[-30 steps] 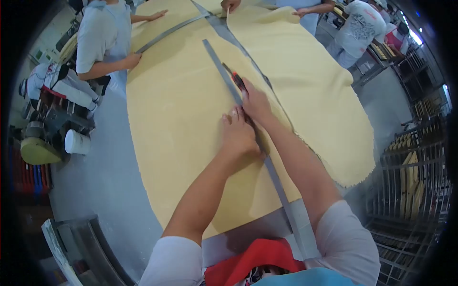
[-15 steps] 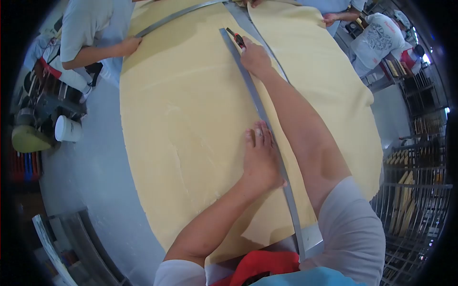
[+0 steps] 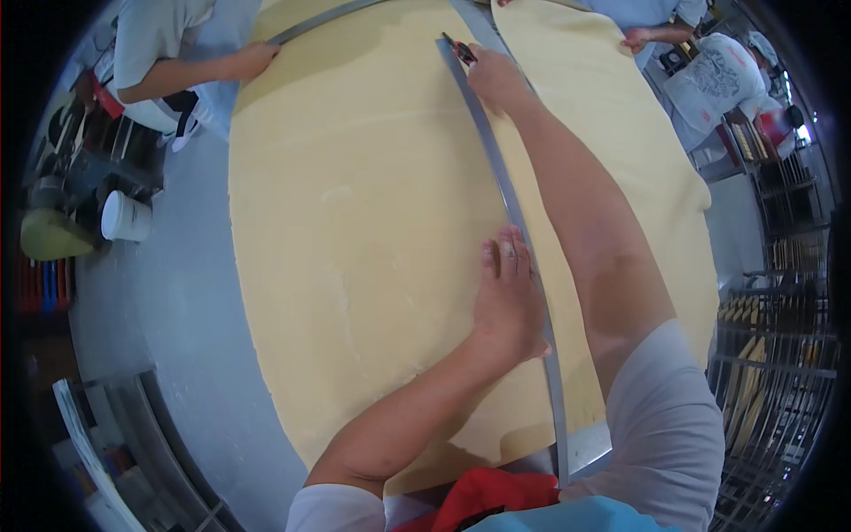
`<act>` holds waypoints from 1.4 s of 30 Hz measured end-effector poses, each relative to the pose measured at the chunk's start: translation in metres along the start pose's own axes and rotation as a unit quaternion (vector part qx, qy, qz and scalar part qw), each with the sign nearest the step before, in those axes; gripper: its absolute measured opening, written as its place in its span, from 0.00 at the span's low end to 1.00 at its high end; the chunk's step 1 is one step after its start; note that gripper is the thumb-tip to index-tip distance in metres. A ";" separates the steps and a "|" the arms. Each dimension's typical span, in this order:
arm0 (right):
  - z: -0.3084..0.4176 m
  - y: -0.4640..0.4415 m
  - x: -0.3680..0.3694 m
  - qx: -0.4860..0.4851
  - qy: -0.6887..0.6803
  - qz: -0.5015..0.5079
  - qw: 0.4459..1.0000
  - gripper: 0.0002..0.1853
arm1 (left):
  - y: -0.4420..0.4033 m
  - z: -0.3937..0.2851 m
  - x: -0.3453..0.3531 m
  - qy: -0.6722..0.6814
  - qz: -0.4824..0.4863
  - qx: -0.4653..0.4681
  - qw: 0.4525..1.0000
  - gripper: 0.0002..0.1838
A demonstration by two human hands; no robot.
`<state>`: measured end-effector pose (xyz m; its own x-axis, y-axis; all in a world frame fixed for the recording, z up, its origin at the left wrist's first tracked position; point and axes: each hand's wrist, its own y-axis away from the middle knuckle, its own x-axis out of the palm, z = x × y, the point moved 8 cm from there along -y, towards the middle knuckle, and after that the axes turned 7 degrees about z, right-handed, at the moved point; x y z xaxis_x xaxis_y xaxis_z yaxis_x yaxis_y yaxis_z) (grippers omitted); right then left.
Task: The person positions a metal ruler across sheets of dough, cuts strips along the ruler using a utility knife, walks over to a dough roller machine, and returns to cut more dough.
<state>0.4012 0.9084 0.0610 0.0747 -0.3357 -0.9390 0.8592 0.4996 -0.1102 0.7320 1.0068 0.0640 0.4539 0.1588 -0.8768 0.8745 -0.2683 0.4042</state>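
A wide sheet of pale yellow dough (image 3: pixel 355 177) covers the table in front of me. Along its right side lies a long metal straightedge (image 3: pixel 496 164), running from near my body toward the far end. My left hand (image 3: pixel 510 306) rests on the dough and straightedge, fingers stretched forward, with nothing held. Near the straightedge's far end, my right hand (image 3: pixel 496 78) is closed around a red and black utility knife (image 3: pixel 461 50). Its tip is at the straightedge's right side; whether it touches the dough cannot be made out.
A second dough sheet (image 3: pixel 612 151) lies to the right, its edge lifted by a person's hand (image 3: pixel 636 40). At far left, another person's hand (image 3: pixel 257 60) touches the dough beside a metal strip (image 3: pixel 337 19). A white bucket (image 3: pixel 126 216) and metal racks (image 3: pixel 771 355) stand around.
The whole view has shifted, so the dough, straightedge and my hands appear slightly farther right. Both hands keep about the same place on the straightedge, and the right one still holds the knife.
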 end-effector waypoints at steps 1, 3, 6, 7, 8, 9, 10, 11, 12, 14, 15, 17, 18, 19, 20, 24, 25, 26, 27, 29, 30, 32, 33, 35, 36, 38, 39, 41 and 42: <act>-0.001 -0.012 0.001 -0.001 0.000 0.002 1.000 0.20 | -0.001 0.000 0.002 -0.007 0.020 0.005 1.000 0.71; 0.002 -0.033 0.005 -0.019 0.066 0.060 0.996 0.19 | -0.001 0.001 0.001 -0.007 0.019 0.005 1.000 0.71; 0.012 -0.047 0.000 -0.019 0.126 0.105 0.986 0.17 | -0.002 0.003 0.002 -0.012 0.021 0.007 1.000 0.71; 0.016 -0.046 -0.008 -0.020 0.128 0.106 0.986 0.17 | -0.002 0.003 0.001 -0.018 0.022 0.010 1.000 0.71; 0.021 -0.036 -0.018 -0.006 0.100 0.132 0.986 0.18 | -0.003 0.003 0.001 -0.016 0.021 0.011 1.000 0.71; 0.021 -0.027 -0.021 0.008 0.072 0.157 0.985 0.18 | -0.003 0.003 0.001 -0.021 0.006 0.007 1.000 0.71; 0.023 -0.013 -0.025 0.010 0.074 0.159 0.984 0.18 | -0.003 0.002 0.001 -0.025 -0.006 0.004 1.000 0.70; 0.020 -0.002 -0.028 0.003 0.067 0.155 0.986 0.18 | -0.002 0.000 0.001 -0.022 -0.007 0.007 1.000 0.70; 0.020 0.007 -0.033 -0.005 0.060 0.151 0.987 0.19 | -0.001 0.001 0.000 -0.026 -0.013 0.001 1.000 0.70; 0.015 0.031 -0.031 -0.020 0.075 0.153 0.985 0.19 | 0.002 0.002 0.001 -0.025 -0.017 -0.004 1.000 0.70; 0.014 0.042 -0.031 -0.037 0.086 0.151 0.984 0.19 | 0.003 0.002 0.001 -0.029 -0.017 -0.005 0.999 0.69; 0.010 0.077 -0.037 -0.042 0.088 0.154 0.983 0.19 | 0.005 -0.001 0.001 -0.034 -0.016 -0.002 0.999 0.69; 0.009 0.099 -0.041 -0.047 0.087 0.155 0.983 0.19 | 0.005 -0.001 0.001 -0.029 -0.018 -0.008 0.999 0.69; 0.010 0.121 -0.046 -0.049 0.076 0.149 0.985 0.20 | 0.005 -0.002 0.002 -0.024 -0.019 -0.012 0.999 0.69; 0.008 0.143 -0.049 -0.042 0.075 0.148 0.985 0.20 | 0.004 -0.004 0.004 -0.026 -0.015 -0.006 1.000 0.69; 0.003 0.246 -0.065 0.007 0.060 0.180 0.982 0.22 | -0.001 -0.010 0.011 -0.032 -0.025 -0.009 0.999 0.72; 0.002 0.271 -0.071 0.012 0.036 0.179 0.983 0.22 | -0.005 -0.009 0.009 -0.042 -0.023 -0.019 0.999 0.74; 0.002 0.295 -0.076 0.017 0.012 0.179 0.984 0.23 | -0.006 -0.010 0.008 -0.044 -0.019 -0.014 0.999 0.74; 0.000 0.322 -0.078 0.038 0.011 0.205 0.978 0.24 | -0.004 -0.010 0.006 -0.053 -0.037 -0.030 0.997 0.74; 0.000 0.380 -0.088 0.068 -0.005 0.223 0.972 0.25 | -0.003 -0.012 0.005 -0.084 -0.061 -0.062 0.993 0.74; -0.001 0.410 -0.092 0.092 -0.015 0.237 0.967 0.25 | -0.006 -0.011 0.007 -0.105 -0.066 -0.078 0.989 0.74; 0.000 0.466 -0.103 0.111 -0.026 0.249 0.962 0.27 | -0.016 -0.010 0.010 -0.095 -0.047 -0.057 0.993 0.70; 0.001 0.490 -0.107 0.113 -0.024 0.247 0.962 0.28 | -0.020 -0.008 0.011 -0.106 -0.036 -0.061 0.992 0.66; -0.003 0.541 -0.108 0.118 -0.048 0.250 0.960 0.29 | -0.012 -0.018 0.005 -0.118 -0.016 -0.058 0.991 0.63; -0.004 0.565 -0.111 0.110 -0.064 0.241 0.962 0.30 | -0.006 -0.025 -0.003 -0.145 0.009 -0.068 0.987 0.61; -0.006 0.613 -0.118 0.120 -0.069 0.240 0.961 0.30 | -0.001 -0.034 -0.006 -0.173 0.037 -0.074 0.981 0.60; -0.005 0.634 -0.121 0.121 -0.069 0.237 0.962 0.30 | -0.006 -0.030 -0.003 -0.148 0.063 -0.082 0.984 0.67; -0.007 0.674 -0.124 0.127 -0.076 0.237 0.960 0.30 | -0.010 -0.026 0.003 -0.128 0.088 -0.091 0.984 0.75; -0.007 0.686 -0.123 0.130 -0.080 0.238 0.959 0.31 | -0.011 -0.027 0.002 -0.136 0.074 -0.095 0.983 0.72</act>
<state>0.9782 1.2984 0.0988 0.5488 -0.2465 -0.7988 0.8039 0.4179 0.4233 0.7283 1.0355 0.0650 0.5381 -0.1359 -0.8318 0.8306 -0.0823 0.5508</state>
